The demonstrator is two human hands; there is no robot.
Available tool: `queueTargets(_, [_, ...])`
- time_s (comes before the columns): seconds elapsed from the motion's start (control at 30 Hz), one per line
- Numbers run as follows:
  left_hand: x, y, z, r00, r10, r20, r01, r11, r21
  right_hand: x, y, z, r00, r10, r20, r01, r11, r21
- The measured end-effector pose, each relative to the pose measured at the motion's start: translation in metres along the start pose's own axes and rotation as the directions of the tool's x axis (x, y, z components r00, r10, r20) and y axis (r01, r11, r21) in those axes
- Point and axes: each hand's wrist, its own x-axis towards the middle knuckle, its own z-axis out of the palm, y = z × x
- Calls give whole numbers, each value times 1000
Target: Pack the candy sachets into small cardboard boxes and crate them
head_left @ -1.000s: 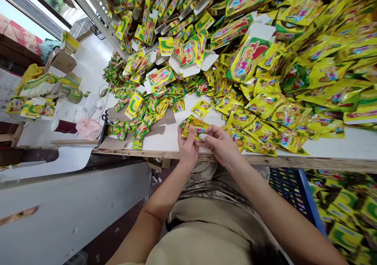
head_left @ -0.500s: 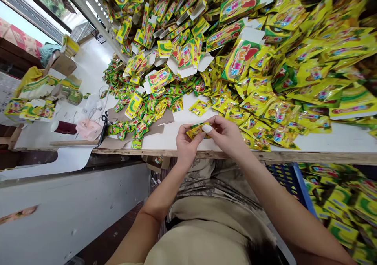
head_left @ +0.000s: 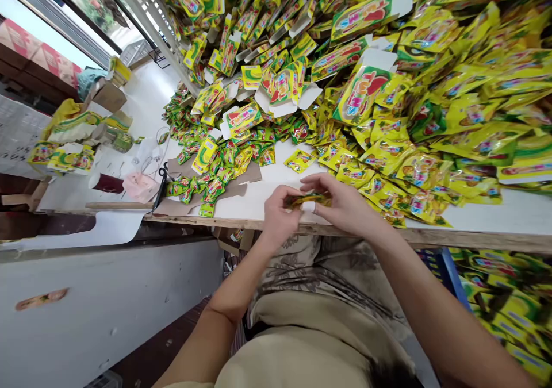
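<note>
Close together at the front edge of the white table (head_left: 254,199), both hands grip small yellow-green packets (head_left: 308,200). My left hand (head_left: 281,211) has its fingers curled round the left end, and my right hand (head_left: 338,204), with a white covering on the thumb, pinches the right end. How many packets they hold is unclear. Just behind lies a single yellow sachet (head_left: 299,161). A heap of yellow sachets (head_left: 383,158) spreads to the right, and small green packets (head_left: 218,178) lie to the left.
Printed boxes (head_left: 364,92) pile up behind the sachets. Scissors (head_left: 161,184), a pink bag (head_left: 140,187) and a dark red cylinder (head_left: 107,183) are at the left. A blue crate (head_left: 455,279) with yellow packs stands below the table at the right.
The view has shifted, so table items appear slightly further right. My right hand's fingers have lifted and spread over the packets, which are now tilted and partly hidden between both hands.
</note>
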Motion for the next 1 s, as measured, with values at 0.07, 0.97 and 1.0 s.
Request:
queueTargets(0.07, [-1,-1,0,995,33,92,-49,984,171,3,3,0,995,4,103,17,981,-195])
queueTargets(0.97, [121,49,-100,876,393,-280,-63,668,741,-41,18,6,975,-197,105,223,852,-474])
queueTargets(1.0, [109,55,-99,902,389,-189,-130,661,739,-43,18,8,972,-191,137,234,850,-473])
